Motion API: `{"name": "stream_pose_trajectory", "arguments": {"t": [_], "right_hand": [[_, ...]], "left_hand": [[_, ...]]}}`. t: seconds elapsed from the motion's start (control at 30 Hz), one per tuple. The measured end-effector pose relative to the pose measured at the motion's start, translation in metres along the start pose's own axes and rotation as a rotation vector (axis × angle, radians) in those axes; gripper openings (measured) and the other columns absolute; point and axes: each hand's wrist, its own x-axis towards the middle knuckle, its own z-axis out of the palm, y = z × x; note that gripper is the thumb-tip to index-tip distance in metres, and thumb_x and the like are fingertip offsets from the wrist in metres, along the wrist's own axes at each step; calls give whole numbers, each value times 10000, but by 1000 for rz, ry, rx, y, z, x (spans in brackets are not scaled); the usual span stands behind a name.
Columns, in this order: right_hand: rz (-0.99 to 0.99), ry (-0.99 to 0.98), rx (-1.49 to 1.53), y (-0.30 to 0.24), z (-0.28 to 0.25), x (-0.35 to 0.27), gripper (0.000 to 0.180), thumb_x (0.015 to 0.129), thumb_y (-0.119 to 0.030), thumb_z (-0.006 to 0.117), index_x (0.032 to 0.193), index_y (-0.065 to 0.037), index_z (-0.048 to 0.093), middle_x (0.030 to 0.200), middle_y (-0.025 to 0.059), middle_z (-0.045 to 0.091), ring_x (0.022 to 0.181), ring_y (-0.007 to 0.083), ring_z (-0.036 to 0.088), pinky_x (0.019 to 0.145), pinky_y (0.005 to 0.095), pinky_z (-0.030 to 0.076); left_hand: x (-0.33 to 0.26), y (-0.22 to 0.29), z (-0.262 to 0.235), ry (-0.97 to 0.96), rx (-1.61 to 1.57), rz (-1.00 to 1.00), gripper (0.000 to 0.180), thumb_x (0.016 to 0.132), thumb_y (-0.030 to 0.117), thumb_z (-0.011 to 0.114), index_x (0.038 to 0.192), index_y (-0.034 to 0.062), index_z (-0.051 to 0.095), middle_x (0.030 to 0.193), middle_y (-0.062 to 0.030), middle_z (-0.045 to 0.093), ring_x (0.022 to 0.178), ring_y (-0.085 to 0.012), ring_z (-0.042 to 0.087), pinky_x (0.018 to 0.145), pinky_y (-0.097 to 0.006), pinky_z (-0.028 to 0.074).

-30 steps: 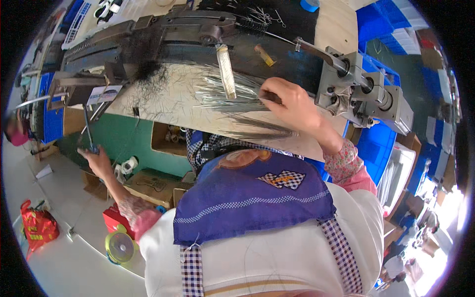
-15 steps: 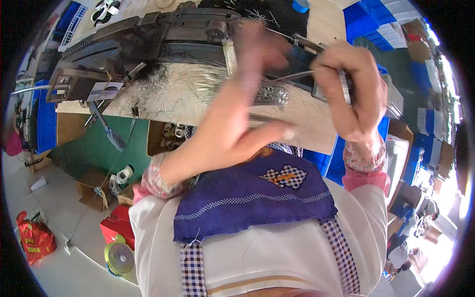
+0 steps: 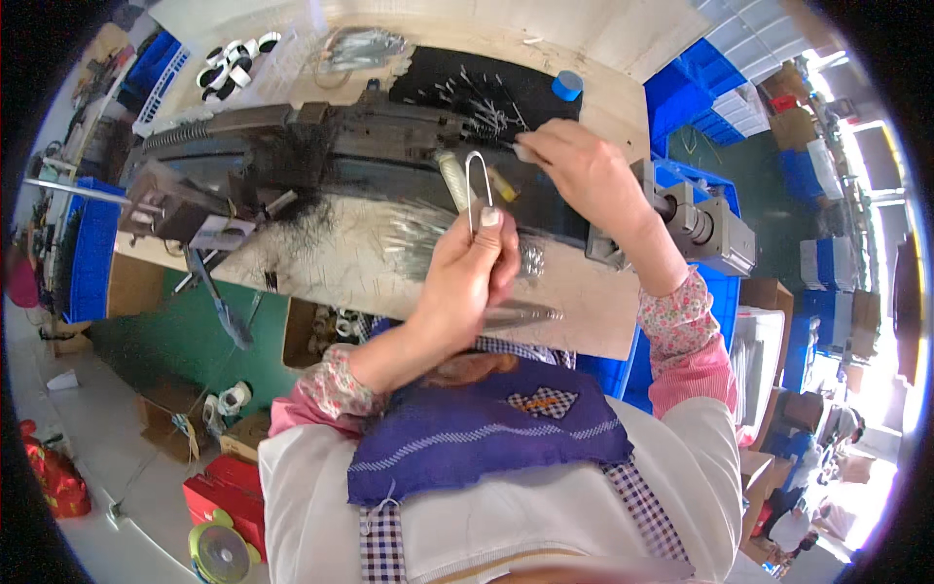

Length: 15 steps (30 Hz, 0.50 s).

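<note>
My left hand (image 3: 465,277) is closed on a bent wire loop (image 3: 488,180); the loop's rounded end points up and away from me above the workbench. My right hand (image 3: 593,180) reaches to the near edge of a black mat (image 3: 428,73). Its fingertips are pinched together, and what they hold, if anything, cannot be made out. Small silvery metal pieces (image 3: 496,117) lie scattered on the mat just beyond those fingers. Under and beside my left hand lies a heap of thin metal wires (image 3: 413,234), with looped ends partly hidden by the hand.
A long dark metal machine (image 3: 389,146) spans the bench, with a motor-like cylinder (image 3: 705,224) at its right end. A blue cap (image 3: 566,86) sits on the mat's far right corner. White-and-black rings (image 3: 229,73) lie back left. Blue crates (image 3: 696,83) stand at right.
My left hand has drawn back toward me and now shows the wire loop. My right hand has moved left and away from me, from the machine's right end to the mat. The view has shifted.
</note>
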Motion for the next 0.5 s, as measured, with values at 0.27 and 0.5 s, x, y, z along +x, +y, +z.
{"name": "stream_pose_trajectory", "arguments": {"t": [0.27,0.5], "right_hand": [[-78,-21,-186,-10,4,-3,218,708,-53,629,924,-46,610,804,79,564,816,252,605,690,343,531],[173,-59,-254,34,19,56,163,797,-150,610,908,-34,635,845,148,588,824,320,614,713,405,512]], "left_hand": [[-24,83,-71,-125,-768,236,253,971,308,500,969,69,579,566,53,323,411,-48,294,341,-209,211],[1,50,-32,-204,1137,198,273,896,248,583,863,3,699,575,-149,558,513,-156,534,503,-339,390]]}}
